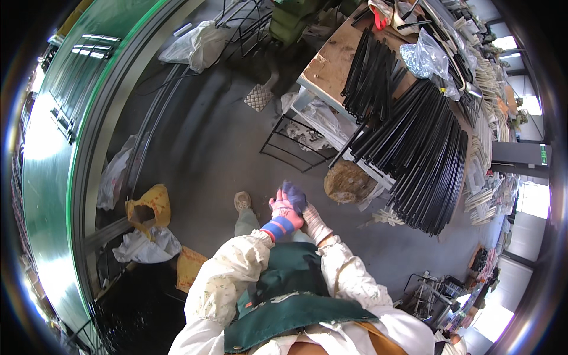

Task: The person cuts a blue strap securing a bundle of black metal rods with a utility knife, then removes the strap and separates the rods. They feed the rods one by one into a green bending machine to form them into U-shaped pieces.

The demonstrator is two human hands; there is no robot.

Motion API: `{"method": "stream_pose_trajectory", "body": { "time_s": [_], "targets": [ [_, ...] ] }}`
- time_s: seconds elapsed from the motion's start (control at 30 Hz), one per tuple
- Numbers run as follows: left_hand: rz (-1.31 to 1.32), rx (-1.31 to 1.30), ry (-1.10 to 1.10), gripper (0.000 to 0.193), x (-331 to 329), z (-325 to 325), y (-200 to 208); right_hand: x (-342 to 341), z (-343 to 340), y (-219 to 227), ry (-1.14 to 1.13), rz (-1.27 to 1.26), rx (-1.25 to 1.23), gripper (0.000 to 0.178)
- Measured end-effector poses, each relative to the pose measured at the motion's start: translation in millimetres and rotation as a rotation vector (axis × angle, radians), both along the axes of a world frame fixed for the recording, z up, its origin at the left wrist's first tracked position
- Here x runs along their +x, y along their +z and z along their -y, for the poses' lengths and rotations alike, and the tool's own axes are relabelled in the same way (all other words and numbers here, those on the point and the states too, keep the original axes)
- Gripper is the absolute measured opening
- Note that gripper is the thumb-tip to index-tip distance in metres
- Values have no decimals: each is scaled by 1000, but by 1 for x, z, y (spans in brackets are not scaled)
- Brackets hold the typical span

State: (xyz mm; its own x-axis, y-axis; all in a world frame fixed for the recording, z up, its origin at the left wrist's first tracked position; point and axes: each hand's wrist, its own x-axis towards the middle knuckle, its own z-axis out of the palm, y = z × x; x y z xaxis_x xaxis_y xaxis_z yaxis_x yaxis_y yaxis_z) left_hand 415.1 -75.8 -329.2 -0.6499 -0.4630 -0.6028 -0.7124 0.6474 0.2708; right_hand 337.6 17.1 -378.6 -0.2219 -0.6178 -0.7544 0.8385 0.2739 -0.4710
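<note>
My left hand [285,210] wears a pink work glove with a blue band at the cuff. My right hand [315,222] is in a pale, striped glove with a dark part towards the fingers. Both meet in front of my body, above the floor, pressed against each other. Dark blue glove fingers lie bunched at the top of the pair, and whose they are is hard to tell. Both hands look closed. Anything between them is hidden. Floral cream sleeves cover my forearms, and a dark green apron [290,269] hangs below.
Right of me, a wooden-topped bench [325,65] carries many black rods [420,160]. A black wire rack [290,148] leans by it, near a round brown bundle [349,182]. A metal foot pedal [258,98] stands ahead. Yellow bags [155,204] and a green-edged machine [65,148] are left.
</note>
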Motion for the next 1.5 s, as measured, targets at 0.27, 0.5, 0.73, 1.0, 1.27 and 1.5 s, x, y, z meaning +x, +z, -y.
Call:
{"method": "stream_pose_trajectory", "body": {
  "time_s": [0.27,0.5,0.73,1.0,1.27,1.5],
  "targets": [
    [-1461,2013,1180,54,10,57,-85,-126,-9,8,-394,-582,41,21],
    [-1300,1750,1587,43,64,37,-145,-282,87,-49,1234,-2461,1010,37],
    [-1160,1870,1693,41,111,1,-150,-291,77,-50,1141,-2136,980,38],
    [-1138,1719,1663,37,163,60,-83,-231,38,-11,706,-1680,1037,38],
    [-1074,1620,1430,28,140,175,-41,-203,-15,-30,-635,-614,533,39],
    [-858,1436,1422,17,79,235,-12,-181,-32,-53,-1070,-219,249,40]
  ]
}}
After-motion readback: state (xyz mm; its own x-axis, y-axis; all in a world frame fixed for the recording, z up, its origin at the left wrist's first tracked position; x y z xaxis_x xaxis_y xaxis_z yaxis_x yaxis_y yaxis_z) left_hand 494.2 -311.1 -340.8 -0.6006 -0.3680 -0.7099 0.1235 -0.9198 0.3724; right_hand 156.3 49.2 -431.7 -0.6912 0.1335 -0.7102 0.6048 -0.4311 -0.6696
